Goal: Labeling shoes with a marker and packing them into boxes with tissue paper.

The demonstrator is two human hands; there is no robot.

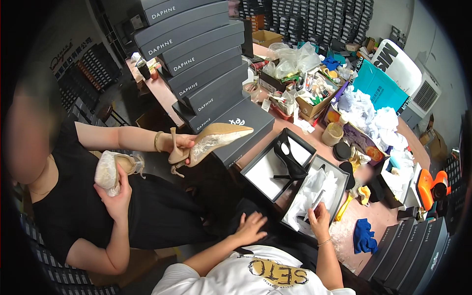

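My left hand (250, 229) hovers over or rests on my dark lap, fingers spread, holding nothing. At the near edge of an open shoe box (339, 184), my right hand (320, 218) has its fingers closed on crumpled white tissue paper (306, 199) inside. Beside that box, a black high-heeled shoe (290, 160) stands in a white-lined box part (258, 174). To my left, a co-worker holds a beige lace high-heeled shoe (216, 140) in one hand, its sole showing, and a matching shoe (109, 172) in the other.
Tall dark shoe boxes (201, 64) are stacked beyond the co-worker's arm. More boxes (408, 250) stand at the near right. A blue cloth (365, 236), a yellow-handled brush (344, 209), a jar (333, 133) and a carton of white paper (361, 110) lie about the pink table.
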